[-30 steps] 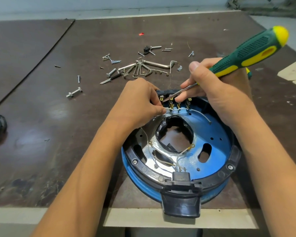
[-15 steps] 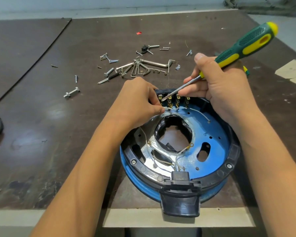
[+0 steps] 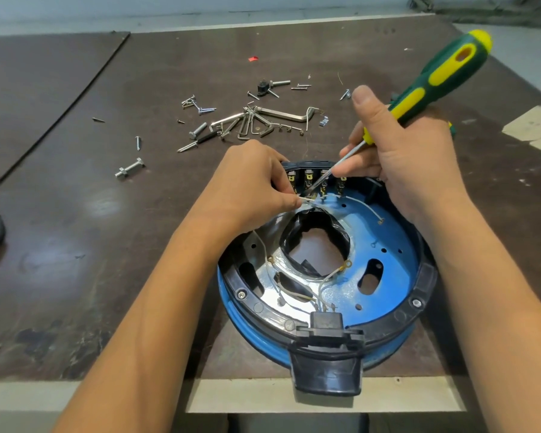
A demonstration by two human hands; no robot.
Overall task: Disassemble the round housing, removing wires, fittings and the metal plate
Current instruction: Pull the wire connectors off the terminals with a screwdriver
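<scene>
Screwdriver [image 3: 431, 79] tipped steeper than before, my right hand [image 3: 409, 157] gripping | my left hand [image 3: 253, 182] pinching white wire [image 3: 306, 200] at terminal block [image 3: 310, 176] | release looks near

A bunch of hex keys [image 3: 258, 122] lies on the brown table [image 3: 75, 214], loose screws [image 3: 206, 110] just beside it. Left of it sits a bolt [image 3: 129, 169], beyond it a red scrap [image 3: 253, 59], far right paper pieces [image 3: 536, 125].
</scene>
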